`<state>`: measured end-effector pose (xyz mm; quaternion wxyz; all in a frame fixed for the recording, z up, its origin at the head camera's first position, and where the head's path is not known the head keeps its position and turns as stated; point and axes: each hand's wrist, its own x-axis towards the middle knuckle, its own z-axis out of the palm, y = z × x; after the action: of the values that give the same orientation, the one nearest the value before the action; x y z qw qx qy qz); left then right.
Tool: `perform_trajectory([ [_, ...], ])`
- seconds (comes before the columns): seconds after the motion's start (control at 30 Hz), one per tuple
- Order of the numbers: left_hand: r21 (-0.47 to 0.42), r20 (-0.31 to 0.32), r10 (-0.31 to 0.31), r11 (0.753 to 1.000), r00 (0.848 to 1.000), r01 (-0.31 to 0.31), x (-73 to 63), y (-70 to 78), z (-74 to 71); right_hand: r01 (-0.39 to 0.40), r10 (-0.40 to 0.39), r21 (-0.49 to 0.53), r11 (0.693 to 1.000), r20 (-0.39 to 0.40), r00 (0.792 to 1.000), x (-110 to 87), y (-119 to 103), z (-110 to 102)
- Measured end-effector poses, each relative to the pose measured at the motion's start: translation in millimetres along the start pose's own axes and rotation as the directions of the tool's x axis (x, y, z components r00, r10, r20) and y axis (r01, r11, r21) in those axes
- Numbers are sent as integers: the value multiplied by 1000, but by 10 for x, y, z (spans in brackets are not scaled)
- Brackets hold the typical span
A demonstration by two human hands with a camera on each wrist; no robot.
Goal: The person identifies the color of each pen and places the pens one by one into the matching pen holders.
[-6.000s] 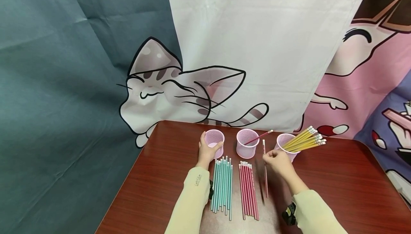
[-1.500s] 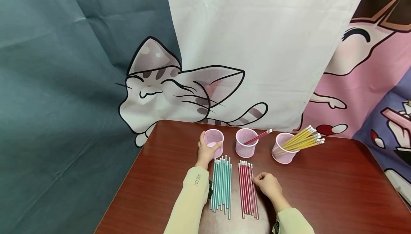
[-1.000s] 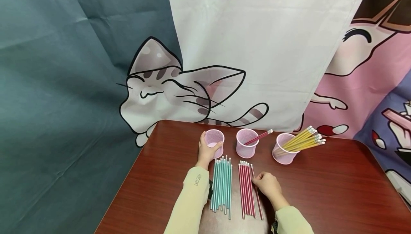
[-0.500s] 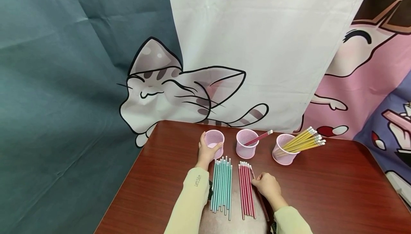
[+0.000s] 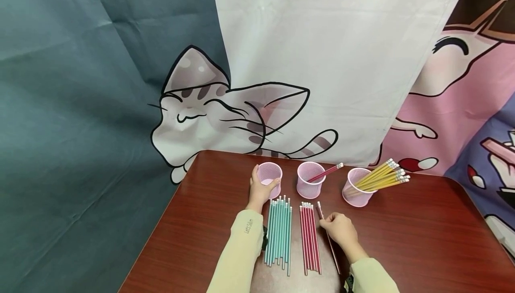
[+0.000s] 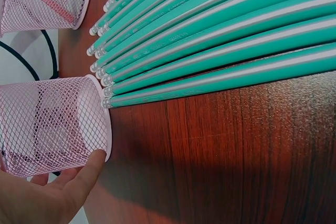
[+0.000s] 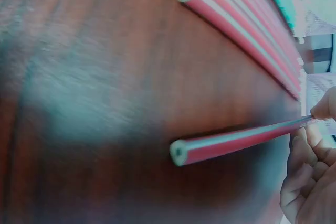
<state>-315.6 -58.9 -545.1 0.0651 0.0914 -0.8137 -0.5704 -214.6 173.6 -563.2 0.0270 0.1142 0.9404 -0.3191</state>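
Observation:
My left hand [image 5: 259, 192] holds the left pink mesh pencil cup [image 5: 276, 192], thumb on one side and fingers on the other; no pencil shows inside. In the left wrist view the thumb [image 6: 86, 174] presses near the cup's edge. My right hand [image 5: 342, 230] pinches a red pencil [image 5: 332, 249] near its upper half, eraser end away from me. In the right wrist view this pencil [image 7: 231, 144] slants just apart from the red row. Beside it lies a row of red pencils [image 5: 310, 239]. Red pencils lean in the middle pink cup [image 5: 309, 190].
Several teal pencils [image 5: 278, 235] lie in a row before the left cup. The right pink cup [image 5: 356, 198] holds several yellow pencils [image 5: 380, 177]. A printed cloth [image 5: 338, 60] hangs behind the brown table [image 5: 426, 230].
Six seconds ago my right hand held a red pencil near the right cup, and the middle cup showed fewer red pencils. Since then it has drawn another pencil rightward off the row. The left hand stays.

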Motion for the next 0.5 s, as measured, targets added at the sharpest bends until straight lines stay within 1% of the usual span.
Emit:
perform_trajectory([
  [0.13, 6, 1, -15, 1000, 1000, 15, 23, 3, 6, 30, -28, 45, 999, -35, 999, 35, -59, -105],
  [0.33, -8, 4, -15, 1000, 1000, 15, 11, 22, -9, 105, -91, 119, 987, -116, 989, 81, -178, -246],
  [0.5, -7, 10, -24, 1000, 1000, 24, -7, 39, -18, 137, -110, 177, 975, -153, 982, 103, -259, -367],
])
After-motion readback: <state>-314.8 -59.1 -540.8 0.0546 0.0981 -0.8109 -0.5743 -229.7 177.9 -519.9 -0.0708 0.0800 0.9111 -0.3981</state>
